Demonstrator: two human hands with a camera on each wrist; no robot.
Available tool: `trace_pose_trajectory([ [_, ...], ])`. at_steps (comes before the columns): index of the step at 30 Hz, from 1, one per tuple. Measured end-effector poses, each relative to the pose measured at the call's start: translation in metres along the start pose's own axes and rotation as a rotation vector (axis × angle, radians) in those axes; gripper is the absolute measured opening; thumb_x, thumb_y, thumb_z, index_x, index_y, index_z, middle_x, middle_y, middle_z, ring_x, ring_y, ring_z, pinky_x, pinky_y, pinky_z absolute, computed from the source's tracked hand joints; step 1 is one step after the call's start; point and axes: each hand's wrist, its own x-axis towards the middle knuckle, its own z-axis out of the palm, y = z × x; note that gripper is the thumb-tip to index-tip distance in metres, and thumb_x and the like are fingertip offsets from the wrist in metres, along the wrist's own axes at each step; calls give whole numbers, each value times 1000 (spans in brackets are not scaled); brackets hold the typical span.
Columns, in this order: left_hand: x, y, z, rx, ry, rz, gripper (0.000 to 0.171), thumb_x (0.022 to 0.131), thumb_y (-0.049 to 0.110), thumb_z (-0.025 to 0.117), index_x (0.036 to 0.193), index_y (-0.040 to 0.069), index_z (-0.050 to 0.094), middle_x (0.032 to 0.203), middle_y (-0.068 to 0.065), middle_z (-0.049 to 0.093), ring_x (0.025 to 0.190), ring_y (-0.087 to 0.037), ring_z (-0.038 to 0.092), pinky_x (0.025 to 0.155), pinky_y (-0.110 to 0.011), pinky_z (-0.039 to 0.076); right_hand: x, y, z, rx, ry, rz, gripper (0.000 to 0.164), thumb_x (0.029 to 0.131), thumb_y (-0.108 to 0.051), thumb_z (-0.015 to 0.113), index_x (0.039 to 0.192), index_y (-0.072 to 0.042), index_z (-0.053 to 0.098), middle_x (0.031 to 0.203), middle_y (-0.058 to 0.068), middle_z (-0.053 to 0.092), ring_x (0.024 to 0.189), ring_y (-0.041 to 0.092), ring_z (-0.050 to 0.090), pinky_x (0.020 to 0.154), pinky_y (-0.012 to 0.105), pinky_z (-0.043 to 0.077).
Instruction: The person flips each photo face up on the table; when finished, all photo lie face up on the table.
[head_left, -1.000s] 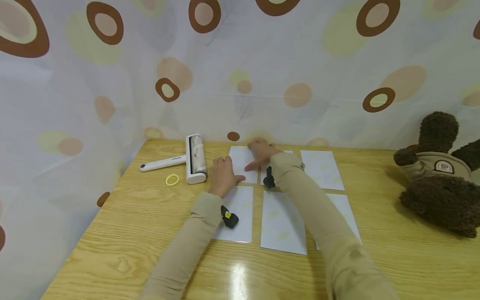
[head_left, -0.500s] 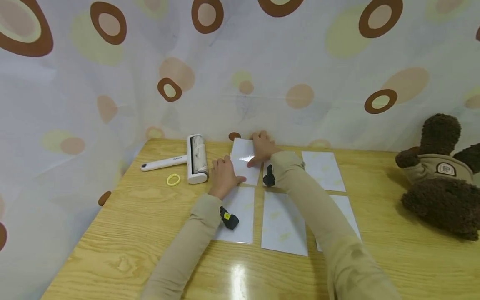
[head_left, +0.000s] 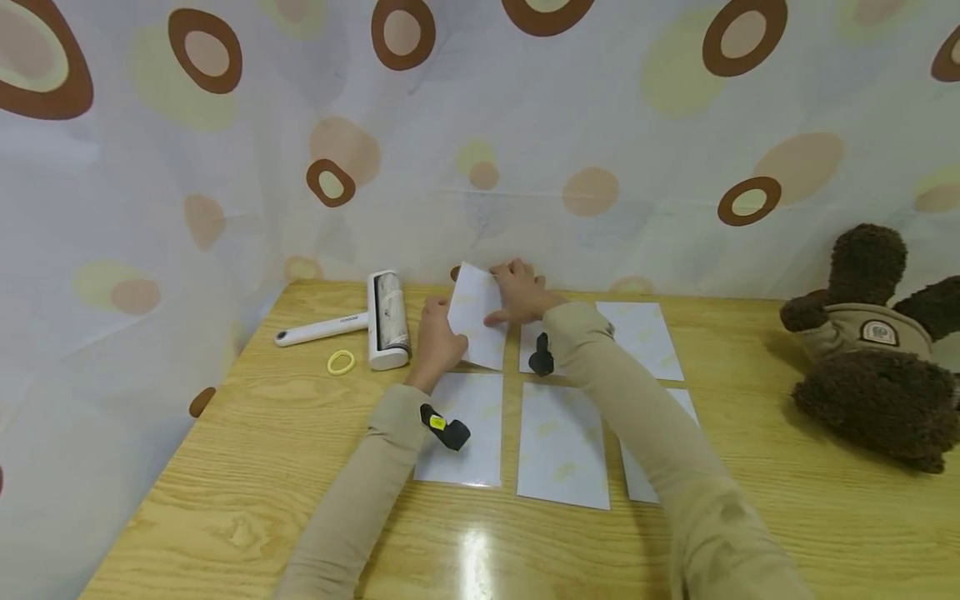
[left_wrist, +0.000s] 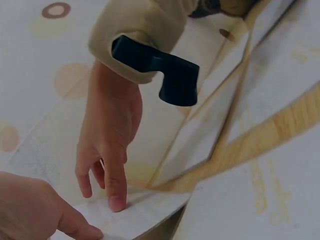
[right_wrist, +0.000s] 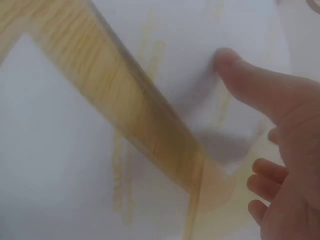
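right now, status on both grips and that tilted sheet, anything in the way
Left grip and right grip holding white sheet at opposite edges. Sheet tilted up from table. Lint roller and yellow ring to its left, seemingly clear.

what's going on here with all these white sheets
A person's left hand and right hand hold one white sheet by opposite sides, tilted up from the wooden table. Five other white sheets lie on the table, two to its right and three in a nearer row. A lint roller and a yellow ring lie to the left; a brown plush toy is at the far right.
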Motion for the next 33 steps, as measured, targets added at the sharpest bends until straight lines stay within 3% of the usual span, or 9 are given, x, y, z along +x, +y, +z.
trace_pose_trajectory([
  [5, -1, 5, -3, -143, 19, 17, 53, 78, -9, 56, 130, -5, 47, 122, -23, 57, 112, -35, 55, 97, -44, 46, -7, -1, 0, 17, 35, -74, 105, 77, -39, 79, 154, -9, 13, 137, 26, 28, 126, 40, 27, 101, 55, 30],
  [10, -2, 8, -3, -191, 32, 36, 48, 80, -6, 56, 128, -3, 52, 119, -21, 59, 110, -34, 56, 94, -44, 48, -8, -3, -1, 32, 123, -265, 110, 74, -26, 84, 154, -13, 10, 114, 24, 43, 100, 32, 43, 88, 46, 42],
  [14, -3, 9, -4, -209, 10, 43, 45, 84, -3, 57, 128, 0, 53, 116, -21, 60, 108, -33, 56, 91, -44, 49, -12, -7, -5, 69, 115, -390, 96, 75, -10, 82, 150, -11, 22, 90, 21, 56, 78, 25, 50, 72, 37, 46],
  [18, -4, 11, -4, -219, -20, 34, 40, 89, 3, 57, 129, 4, 53, 118, -19, 59, 108, -32, 57, 90, -44, 50, -15, -11, -8, 81, 90, -440, 76, 79, -6, 78, 142, -6, 37, 80, 14, 59, 73, 25, 55, 69, 33, 45],
  [26, -6, 17, -8, -229, -107, 78, 37, 95, 25, 59, 128, 8, 56, 124, -15, 59, 105, -29, 56, 84, -38, 49, -18, -10, -14, 120, 148, -477, 34, 88, -4, 66, 118, 3, 51, 89, 17, 65, 78, 33, 65, 73, 37, 53],
  [30, -8, 19, -9, -228, -188, 76, 44, 97, 36, 56, 133, 11, 54, 132, -12, 56, 105, -28, 56, 83, -37, 50, -20, -7, -17, 205, 105, -391, 21, 96, -2, 50, 116, 5, 53, 95, 17, 67, 78, 29, 66, 72, 36, 54],
  [33, -8, 19, -8, -203, -220, 71, 49, 97, 41, 54, 135, 10, 53, 135, -12, 54, 108, -29, 56, 85, -39, 51, -23, -5, -18, 309, 66, -303, 23, 100, -2, 39, 116, 5, 54, 97, 18, 68, 79, 30, 67, 75, 40, 55],
])
